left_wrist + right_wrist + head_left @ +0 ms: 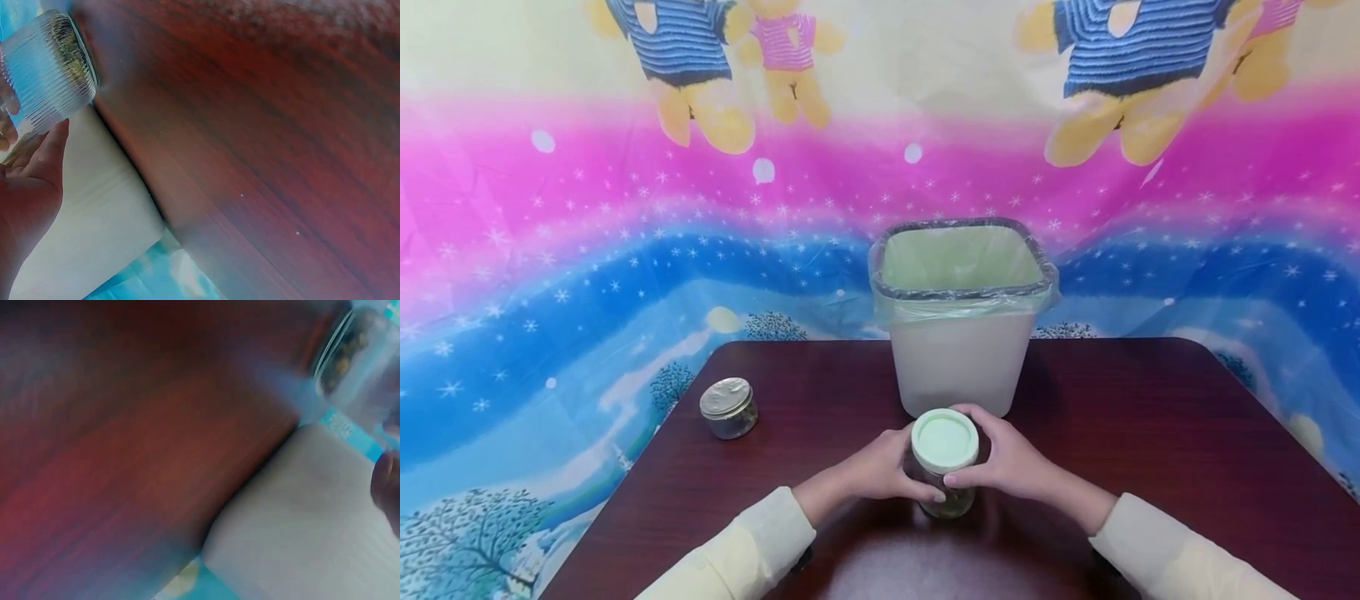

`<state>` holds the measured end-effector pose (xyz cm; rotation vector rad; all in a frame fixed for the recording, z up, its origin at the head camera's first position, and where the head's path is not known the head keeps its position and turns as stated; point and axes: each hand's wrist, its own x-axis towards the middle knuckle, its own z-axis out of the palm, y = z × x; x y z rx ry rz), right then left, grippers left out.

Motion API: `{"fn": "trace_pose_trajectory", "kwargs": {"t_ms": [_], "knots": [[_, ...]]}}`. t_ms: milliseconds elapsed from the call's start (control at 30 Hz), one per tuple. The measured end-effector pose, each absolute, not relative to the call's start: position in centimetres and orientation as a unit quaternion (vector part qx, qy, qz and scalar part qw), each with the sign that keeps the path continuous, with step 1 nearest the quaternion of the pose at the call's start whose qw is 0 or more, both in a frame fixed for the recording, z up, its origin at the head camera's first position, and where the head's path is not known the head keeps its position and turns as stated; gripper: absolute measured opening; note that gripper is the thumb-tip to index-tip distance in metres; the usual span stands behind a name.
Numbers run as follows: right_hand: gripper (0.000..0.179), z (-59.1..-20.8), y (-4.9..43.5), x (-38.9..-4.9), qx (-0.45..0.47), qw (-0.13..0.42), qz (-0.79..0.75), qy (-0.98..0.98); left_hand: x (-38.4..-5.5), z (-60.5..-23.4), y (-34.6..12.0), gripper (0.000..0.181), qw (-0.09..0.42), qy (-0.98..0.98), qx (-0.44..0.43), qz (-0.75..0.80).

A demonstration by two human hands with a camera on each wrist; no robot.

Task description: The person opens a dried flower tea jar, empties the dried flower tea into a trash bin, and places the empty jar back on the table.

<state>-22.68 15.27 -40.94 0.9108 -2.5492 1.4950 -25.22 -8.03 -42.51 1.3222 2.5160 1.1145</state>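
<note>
A ribbed glass jar (957, 505) with a pale green lid (945, 440) stands at the middle of the table, in front of the bin. My left hand (883, 468) grips its left side, thumb across the front. From the right, my right hand (1011, 461) holds the jar just under the lid, its thumb near the front rim. Greenish-brown dried bits (70, 53) lie in the bottom of the jar in the left wrist view. The right wrist view catches the jar's base (337, 362) and part of the right hand (387, 487) at its edge.
A light-coloured bin (964, 358) with a clear liner folded over its dark rim stands behind the jar. At the far left of the dark red-brown table (820, 392) sits a small jar with a silvery lid (727, 398). A printed cloth (850, 167) hangs behind.
</note>
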Motion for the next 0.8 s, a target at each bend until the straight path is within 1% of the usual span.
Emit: {"fn": "trace_pose_trajectory", "kwargs": {"t_ms": [200,333,400,600,700,800], "knots": [[0.074,-40.6,16.0,-24.0,0.34,-0.03,0.487,-0.804,-25.3,-42.4,-8.0,0.084,0.049,0.823,0.431,0.367],[0.073,-40.3,16.3,-24.5,0.368,-0.073,0.495,-0.784,-25.3,-42.5,-8.0,0.083,0.043,0.822,0.434,0.365],[0.073,-40.2,16.4,-24.7,0.375,-0.083,0.496,-0.778,-25.3,-42.5,-8.0,0.083,0.038,0.822,0.437,0.363],[0.073,-40.2,16.5,-24.6,0.38,-0.081,0.491,-0.78,-25.2,-42.5,-8.0,0.082,0.035,0.821,0.438,0.365],[0.079,-40.2,16.4,-24.0,0.366,-0.073,0.493,-0.785,-25.2,-42.5,-7.9,0.082,0.035,0.822,0.439,0.362],[0.087,-40.2,16.1,-23.1,0.338,-0.05,0.49,-0.802,-25.3,-42.5,-8.0,0.082,0.036,0.822,0.439,0.361]]}}
